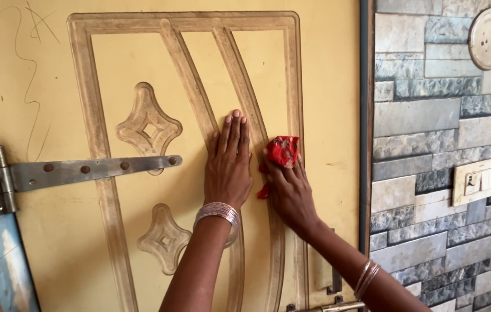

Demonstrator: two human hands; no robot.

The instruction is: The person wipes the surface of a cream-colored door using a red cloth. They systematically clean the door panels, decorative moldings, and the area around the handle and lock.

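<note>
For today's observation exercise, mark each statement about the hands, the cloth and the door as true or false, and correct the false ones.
1. The left hand lies flat on the yellow door with fingers pointing up. True.
2. The right hand holds a blue sponge. False: it presses a red cloth against the door.
3. A metal strap hinge runs across the door's left part. True.
4. The left hand grips the red cloth. False: it is open and holds nothing; the cloth is in the right hand.
5. Bangles sit on the left wrist. True.
6. The wall beside the door is plain white plaster. False: it is faced with grey stone-look tiles.
</note>
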